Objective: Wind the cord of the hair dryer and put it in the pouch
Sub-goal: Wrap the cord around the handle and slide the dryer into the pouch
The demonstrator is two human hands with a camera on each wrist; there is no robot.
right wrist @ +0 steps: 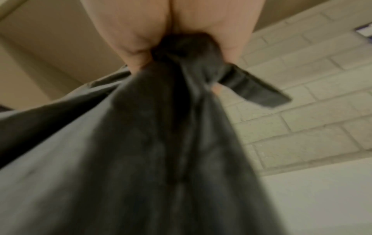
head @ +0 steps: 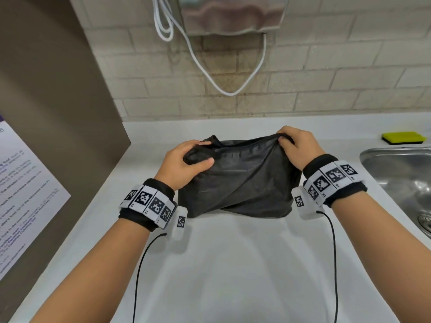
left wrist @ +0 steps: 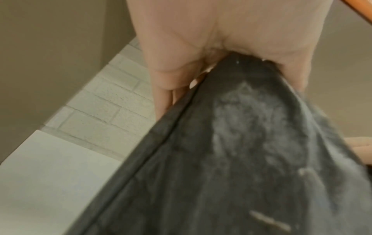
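A black fabric pouch point(head: 238, 180) stands bulging on the white counter point(head: 224, 264), its far upper edge stretched between my two hands. My left hand point(head: 186, 162) grips the pouch's upper left corner, fingers curled into the cloth. My right hand point(head: 296, 148) pinches the upper right corner. Up close, the left wrist view has the dark pouch fabric point(left wrist: 241, 159) bunched in the left hand point(left wrist: 221, 47), and the right wrist view has the pouch cloth point(right wrist: 161, 143) gathered in the right hand point(right wrist: 161, 28). The hair dryer and its cord are not visible; whether they are inside the pouch cannot be told.
A steel sink point(head: 401, 176) lies at the right, with a yellow sponge point(head: 403, 137) behind it. A metal wall unit point(head: 233, 15) with white cables point(head: 210, 73) hangs on the brick wall. A brown panel with a printed notice point(head: 23, 183) stands at the left.
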